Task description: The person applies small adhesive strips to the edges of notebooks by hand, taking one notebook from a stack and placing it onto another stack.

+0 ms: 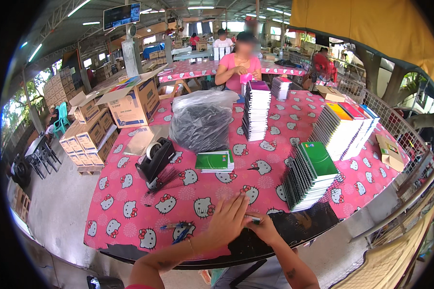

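Note:
Near the table's front edge, my left hand is stretched out with its fingers straight and side by side. Just right of it, my right hand is closed, and a small pale and dark edge of something shows between the hands; its kind is mostly hidden. To the right rises a stack of green spiral notebooks with black coils. Beyond my left hand lie a few green-covered notebooks. Left of those stands a black tape dispenser, with loose black coils beside it.
A plastic bag of black coils sits mid-table. Taller notebook stacks and multicoloured ones stand farther back. Blue pens lie near the front edge. Cardboard boxes are at left. Across the table, a co-worker handles a pink item.

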`<state>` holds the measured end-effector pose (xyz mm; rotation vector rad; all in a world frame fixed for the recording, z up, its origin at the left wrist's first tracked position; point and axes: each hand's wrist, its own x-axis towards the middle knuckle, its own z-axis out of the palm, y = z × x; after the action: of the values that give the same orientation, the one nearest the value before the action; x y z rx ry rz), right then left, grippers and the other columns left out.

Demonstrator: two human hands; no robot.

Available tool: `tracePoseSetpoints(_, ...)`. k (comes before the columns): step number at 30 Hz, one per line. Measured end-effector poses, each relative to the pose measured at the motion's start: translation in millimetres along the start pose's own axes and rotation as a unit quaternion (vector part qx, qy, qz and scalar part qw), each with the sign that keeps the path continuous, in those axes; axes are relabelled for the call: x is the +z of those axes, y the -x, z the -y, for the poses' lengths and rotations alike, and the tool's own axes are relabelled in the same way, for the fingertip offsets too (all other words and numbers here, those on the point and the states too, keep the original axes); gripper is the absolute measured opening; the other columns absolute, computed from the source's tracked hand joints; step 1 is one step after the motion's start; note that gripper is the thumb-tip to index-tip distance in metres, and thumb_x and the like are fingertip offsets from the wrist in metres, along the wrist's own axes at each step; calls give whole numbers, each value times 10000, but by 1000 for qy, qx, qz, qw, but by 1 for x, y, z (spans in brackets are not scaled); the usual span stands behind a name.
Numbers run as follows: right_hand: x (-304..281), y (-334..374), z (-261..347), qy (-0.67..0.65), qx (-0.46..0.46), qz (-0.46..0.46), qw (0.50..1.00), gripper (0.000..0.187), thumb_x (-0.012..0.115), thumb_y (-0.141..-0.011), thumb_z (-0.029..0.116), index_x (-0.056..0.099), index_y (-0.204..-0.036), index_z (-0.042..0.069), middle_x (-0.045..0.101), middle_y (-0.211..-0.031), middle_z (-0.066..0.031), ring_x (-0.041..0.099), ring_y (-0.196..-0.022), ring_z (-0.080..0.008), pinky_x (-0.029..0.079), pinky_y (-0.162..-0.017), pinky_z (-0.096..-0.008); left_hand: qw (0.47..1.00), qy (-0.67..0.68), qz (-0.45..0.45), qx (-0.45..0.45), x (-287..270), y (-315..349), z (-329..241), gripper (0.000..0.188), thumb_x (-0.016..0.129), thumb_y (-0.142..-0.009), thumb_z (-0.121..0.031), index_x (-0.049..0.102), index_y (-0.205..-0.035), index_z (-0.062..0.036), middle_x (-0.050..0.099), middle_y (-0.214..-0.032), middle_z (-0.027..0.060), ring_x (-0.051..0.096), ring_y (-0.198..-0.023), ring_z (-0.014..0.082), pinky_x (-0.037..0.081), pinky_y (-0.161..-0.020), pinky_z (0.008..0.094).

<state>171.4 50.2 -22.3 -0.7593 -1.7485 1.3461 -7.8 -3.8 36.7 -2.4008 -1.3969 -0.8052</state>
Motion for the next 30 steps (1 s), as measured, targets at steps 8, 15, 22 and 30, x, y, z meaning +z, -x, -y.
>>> tracePoseSetpoints(8, 4, 2, -10, -5, 53, 17, 998, 165, 665, -943, 37, 709, -1101, 14, 689, -938, 31, 561, -890, -34, 485, -819, -247, 999, 31, 20, 39, 24, 5, 25, 270, 690, -919, -295, 651, -1074, -78, 661, -899, 45, 661, -828, 218, 397, -1084, 458)
tracePoseSetpoints(15, 7, -2, 11, -41, 63, -27, 997, 248, 636, -927, -6, 666, -1173, -6, 698, -958, 2, 586, -912, -46, 490, -828, -244, 998, -14, 51, -23, 7, 0, 2, 602, 561, -952, -502, 556, -1321, -26, 575, -1316, 168, 529, -1253, 347, 320, -1129, 543)
tracePoseSetpoints(22, 10, -9, -18, -119, 26, 32, 992, 261, 615, -932, -7, 649, -1191, -15, 703, -962, -15, 606, -903, -71, 514, -782, -273, 993, -107, 8, -42, 5, -20, 4, 891, 441, -938, -668, 388, -1495, 25, 362, -1574, 207, 302, -1484, 365, 197, -1172, 594)
tracePoseSetpoints(30, 3, -14, -20, -51, 47, 1, 998, 249, 613, -952, 20, 658, -1196, 21, 707, -938, -29, 598, -878, -73, 520, -761, -290, 998, 1, 55, -17, 16, 0, -2, 808, 448, -979, -593, 392, -1490, 31, 353, -1574, 224, 302, -1480, 383, 198, -1171, 596)
